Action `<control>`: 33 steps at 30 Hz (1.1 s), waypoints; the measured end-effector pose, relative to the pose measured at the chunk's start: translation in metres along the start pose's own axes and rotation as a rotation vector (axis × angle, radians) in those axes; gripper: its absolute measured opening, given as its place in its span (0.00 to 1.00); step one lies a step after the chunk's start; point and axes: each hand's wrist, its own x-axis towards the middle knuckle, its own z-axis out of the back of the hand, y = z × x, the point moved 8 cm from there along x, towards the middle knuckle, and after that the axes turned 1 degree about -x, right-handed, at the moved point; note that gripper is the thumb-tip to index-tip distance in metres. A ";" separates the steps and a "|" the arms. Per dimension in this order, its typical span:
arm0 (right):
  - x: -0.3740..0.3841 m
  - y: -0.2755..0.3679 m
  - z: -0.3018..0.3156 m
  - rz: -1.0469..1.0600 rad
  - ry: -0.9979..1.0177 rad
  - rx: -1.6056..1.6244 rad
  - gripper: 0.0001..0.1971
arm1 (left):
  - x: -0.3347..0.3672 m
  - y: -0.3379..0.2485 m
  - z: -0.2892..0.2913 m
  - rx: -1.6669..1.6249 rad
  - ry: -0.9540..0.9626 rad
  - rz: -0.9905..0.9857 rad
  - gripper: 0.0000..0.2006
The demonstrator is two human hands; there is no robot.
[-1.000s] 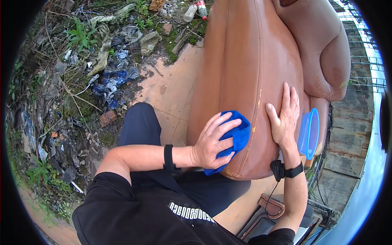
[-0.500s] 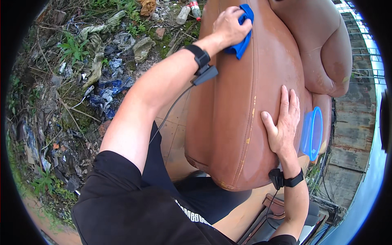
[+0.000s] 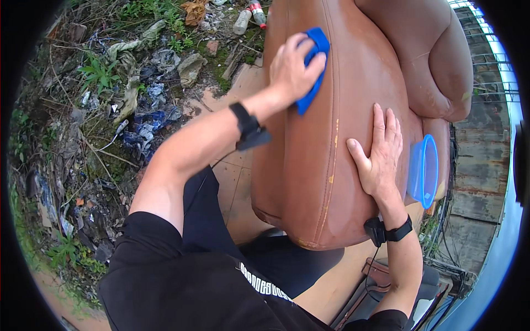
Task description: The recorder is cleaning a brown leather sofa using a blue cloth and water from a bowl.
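Observation:
My left hand (image 3: 292, 67) is closed on a blue cloth (image 3: 319, 44), pressing it against the brown leather sofa (image 3: 303, 182) near its left edge. The cloth lies left of the long stitched seam, a corner hanging below my fingers. Farther right and nearer to me, my right hand (image 3: 382, 157) rests flat on the leather, fingers stretched out and thumb apart. It holds nothing. Along the seam, yellowish worn spots show. Right of my right hand, a translucent blue plastic basin (image 3: 415, 175) stands on the sofa, seen partly from its side.
Rubble, weeds and plastic scraps (image 3: 146, 124) cover the ground on the left. Two plastic bottles (image 3: 242, 22) lie at the far left of the sofa. A weathered wall (image 3: 477, 182) runs along the right. At lower right, a dark grey item with brown trim (image 3: 381, 276) sits beside my right arm.
My left hand has drawn the blue cloth toward me and left across the leather. The right hand stays flat in nearly the same spot; the view has shifted slightly.

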 end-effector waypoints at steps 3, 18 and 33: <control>0.000 0.000 0.000 0.002 -0.008 0.018 0.47 | -0.087 -0.051 0.032 -0.046 0.096 -0.078 0.18; 0.000 0.001 0.000 0.020 -0.031 0.018 0.45 | -0.065 -0.042 0.025 -0.090 0.029 -0.073 0.19; -0.001 0.002 -0.002 0.044 -0.068 0.027 0.44 | -0.200 -0.134 0.078 -0.137 0.270 -0.167 0.19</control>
